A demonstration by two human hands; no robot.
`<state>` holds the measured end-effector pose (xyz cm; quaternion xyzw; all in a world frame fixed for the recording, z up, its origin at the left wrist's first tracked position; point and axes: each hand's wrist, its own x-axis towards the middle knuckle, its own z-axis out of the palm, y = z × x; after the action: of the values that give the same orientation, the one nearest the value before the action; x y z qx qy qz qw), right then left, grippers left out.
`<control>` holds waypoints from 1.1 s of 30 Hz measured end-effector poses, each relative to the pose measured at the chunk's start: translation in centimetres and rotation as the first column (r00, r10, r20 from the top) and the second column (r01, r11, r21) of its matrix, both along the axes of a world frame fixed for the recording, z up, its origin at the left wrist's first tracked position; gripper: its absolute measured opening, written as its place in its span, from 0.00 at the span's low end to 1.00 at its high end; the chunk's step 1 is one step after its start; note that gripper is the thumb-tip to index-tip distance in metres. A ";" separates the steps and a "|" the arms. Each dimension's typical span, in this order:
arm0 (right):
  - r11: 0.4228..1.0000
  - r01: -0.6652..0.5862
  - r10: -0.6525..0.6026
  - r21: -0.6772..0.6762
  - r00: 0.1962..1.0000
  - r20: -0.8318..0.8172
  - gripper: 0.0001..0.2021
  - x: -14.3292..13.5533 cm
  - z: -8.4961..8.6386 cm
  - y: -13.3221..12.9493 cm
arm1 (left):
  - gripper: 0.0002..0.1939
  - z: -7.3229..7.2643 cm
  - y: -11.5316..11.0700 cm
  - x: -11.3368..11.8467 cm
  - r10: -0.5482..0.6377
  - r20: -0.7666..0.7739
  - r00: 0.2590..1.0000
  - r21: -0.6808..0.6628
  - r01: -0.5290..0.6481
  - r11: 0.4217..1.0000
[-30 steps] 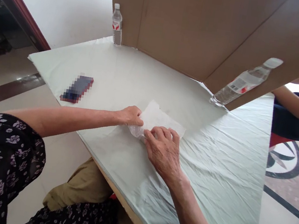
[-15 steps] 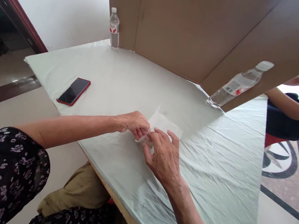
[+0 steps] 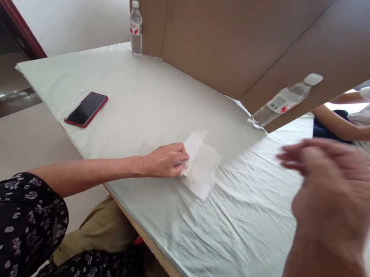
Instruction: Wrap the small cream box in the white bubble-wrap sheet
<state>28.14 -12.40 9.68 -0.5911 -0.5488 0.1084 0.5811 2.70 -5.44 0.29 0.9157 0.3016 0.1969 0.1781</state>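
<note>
A thin white tissue [image 3: 204,169], partly folded, lies on the pale green tablecloth [image 3: 136,88] near the middle. My left hand [image 3: 166,160] is closed on the tissue's left part, its fingers bent against the cloth. At the right, my right hand [image 3: 332,194] is raised off the table, close to the camera and blurred by motion. Its fingers are bent and point left; whether they hold anything is too smeared to tell.
A phone [image 3: 86,109] in a red case lies at the left. Two water bottles [image 3: 136,28] [image 3: 285,100] stand against a tall brown cardboard panel [image 3: 216,31]. Beyond it at the right, a person's arms [image 3: 352,125] show.
My right hand has left the tissue and moved right and up towards the camera. The tissue lies more spread out. My left hand stays on it.
</note>
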 end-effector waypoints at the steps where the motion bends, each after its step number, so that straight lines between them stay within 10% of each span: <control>1: 0.974 -0.057 0.072 -0.219 0.996 0.061 0.07 0.1 -0.8 -0.8 | 0.08 0.0 -0.2 0.0 0.027 -0.011 1.000 -0.009 -0.027 1.000; 4: 0.674 -0.124 0.296 -0.728 0.949 0.112 0.18 -0.4 -4.9 -2.8 | 0.08 0.0 -1.1 0.0 0.117 -0.054 0.992 -0.047 -0.120 0.992; 7: 0.583 -0.097 0.236 -0.807 0.970 0.054 0.25 -1.6 -8.1 -3.5 | 0.09 0.1 -1.8 0.0 0.173 -0.082 0.982 -0.066 -0.178 0.982; 14: 0.624 -0.056 0.073 -0.780 0.997 -0.013 0.43 -4.9 -9.2 -0.9 | 0.10 -0.4 -2.3 0.0 0.228 -0.054 0.972 0.034 -0.226 0.973; 22: 0.877 -0.131 0.022 -0.463 0.972 -0.234 0.43 -6.9 -11.5 -0.7 | 0.10 -0.3 -2.1 -0.1 0.176 -0.090 0.980 0.044 -0.172 0.984; 33: 0.863 -0.210 0.107 -0.460 0.965 -0.239 0.40 -9.2 -10.0 0.3 | 0.10 0.2 -1.2 0.5 0.105 -0.151 0.983 -0.069 -0.117 0.991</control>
<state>18.90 -12.09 -0.28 -0.6551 -0.4886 0.3494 0.4584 3.16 -6.66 0.51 0.9019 0.3719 0.1268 0.1794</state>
